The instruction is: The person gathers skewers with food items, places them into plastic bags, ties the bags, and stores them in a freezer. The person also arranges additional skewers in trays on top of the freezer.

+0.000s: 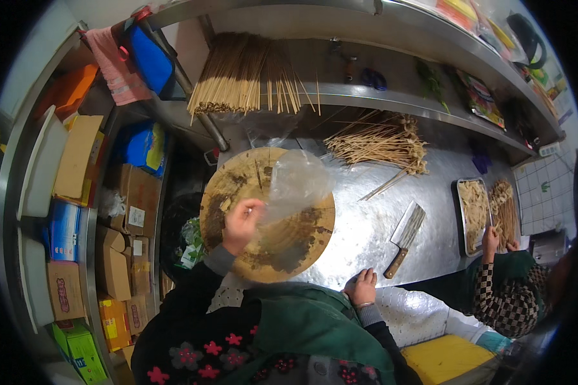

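Observation:
My left hand (243, 225) pinches the edge of a clear plastic bag (301, 179) above a round wooden chopping block (289, 250). The bag hangs out to the right of my fingers, partly blurred. My right hand (362, 286) rests on the front edge of the steel table (347, 231), holding nothing that I can see. Just right of it lies a cleaver (408, 225), its wooden handle (395, 263) toward me. Behind the block, a pile of bamboo skewers (373, 144) has pale food threaded on the ends at the right.
Plain bamboo skewers (250, 72) lie bundled on a steel shelf (356, 94). At right, a co-worker's hand (491, 238) is beside a metal tray (473, 216) of pale food pieces and a stack of loaded skewers (505, 211). Cardboard boxes (139, 199) fill the left rack.

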The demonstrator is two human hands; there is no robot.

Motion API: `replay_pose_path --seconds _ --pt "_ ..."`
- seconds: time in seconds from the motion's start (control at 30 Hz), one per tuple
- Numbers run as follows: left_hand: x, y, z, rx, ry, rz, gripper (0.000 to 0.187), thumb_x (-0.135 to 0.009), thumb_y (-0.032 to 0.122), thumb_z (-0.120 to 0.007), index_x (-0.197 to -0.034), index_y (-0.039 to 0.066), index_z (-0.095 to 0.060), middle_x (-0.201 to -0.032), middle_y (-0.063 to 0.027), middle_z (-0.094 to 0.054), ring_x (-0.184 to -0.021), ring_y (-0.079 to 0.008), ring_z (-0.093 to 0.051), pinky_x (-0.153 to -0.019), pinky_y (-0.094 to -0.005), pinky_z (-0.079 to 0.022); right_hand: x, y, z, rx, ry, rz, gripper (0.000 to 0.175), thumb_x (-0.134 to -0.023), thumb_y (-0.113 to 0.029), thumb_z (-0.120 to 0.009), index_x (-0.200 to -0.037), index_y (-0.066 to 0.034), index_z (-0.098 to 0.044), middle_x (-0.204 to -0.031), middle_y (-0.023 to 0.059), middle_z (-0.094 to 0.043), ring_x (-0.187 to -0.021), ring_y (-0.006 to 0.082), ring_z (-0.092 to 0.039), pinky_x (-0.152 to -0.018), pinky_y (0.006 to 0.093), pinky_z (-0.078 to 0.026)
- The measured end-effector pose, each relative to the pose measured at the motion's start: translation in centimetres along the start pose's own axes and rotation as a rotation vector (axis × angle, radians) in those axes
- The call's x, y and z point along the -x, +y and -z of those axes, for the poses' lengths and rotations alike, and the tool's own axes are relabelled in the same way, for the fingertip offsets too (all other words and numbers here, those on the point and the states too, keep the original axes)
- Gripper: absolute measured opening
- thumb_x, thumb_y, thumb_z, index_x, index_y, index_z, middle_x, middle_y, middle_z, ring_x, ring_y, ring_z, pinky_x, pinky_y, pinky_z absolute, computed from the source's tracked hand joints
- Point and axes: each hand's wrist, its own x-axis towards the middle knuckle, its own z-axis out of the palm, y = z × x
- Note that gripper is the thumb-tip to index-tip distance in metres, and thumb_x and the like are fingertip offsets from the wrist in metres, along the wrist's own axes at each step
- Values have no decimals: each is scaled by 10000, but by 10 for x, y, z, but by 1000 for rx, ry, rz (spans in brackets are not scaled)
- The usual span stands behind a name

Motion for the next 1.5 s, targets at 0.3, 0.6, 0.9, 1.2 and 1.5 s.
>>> replay_pose_path --seconds 0.3,0.6,0.9,1.2,1.5 --pt "-27 -29 65 326 105 627 185 -974 169 -592 -1106 48 -545 -839 24 -588 -698 -32 -508 -593 -184 -408 2 -2 0 12 -2 1 1054 -595 -413 -862 -1347 135 -367 -1415 342 -351 -1309 501 -337 -1094 465 -354" --pt "-56 35 29 643 -199 553 92 -996 156 -510 -989 64 -506 -1059 -55 -590 -968 -164 -587 -826 -325 -513 -30 3 26 -12 -166 13 618 -709 -437 -776 -1024 68 -608 -1068 224 -540 -1011 413 -541 -862 441 -498" --pt "-28 46 32 1023 -272 583 113 -825 36 -514 -884 84 -430 -1188 -238 -579 -1142 -398 -574 -977 -529 -473 -45 -49 134 -752 147 162 776 -764 -334 -807 -1355 44 -474 -1274 261 -564 -1198 356 -552 -1002 398 -445" --pt "-3 65 20 1003 -378 575 136 -861 26 -519 -927 93 -421 -1187 -229 -593 -1120 -332 -592 -979 -440 -462 -57 -165 225 -652 403 695 1064 -677 -390 -857 -1492 -27 -277 -1534 235 -270 -1342 397 -385 -1073 448 -350" --pt "14 65 44 353 -106 280 520 -893 217 -696 -1288 66 -394 -1385 -169 -464 -1222 -252 -506 -1034 -388 -410 -56 -188 184 -1482 -254 358 253 -902 -76 -668 -1130 31 -643 -1011 63 -701 -894 100 -628 -781 250 -503"
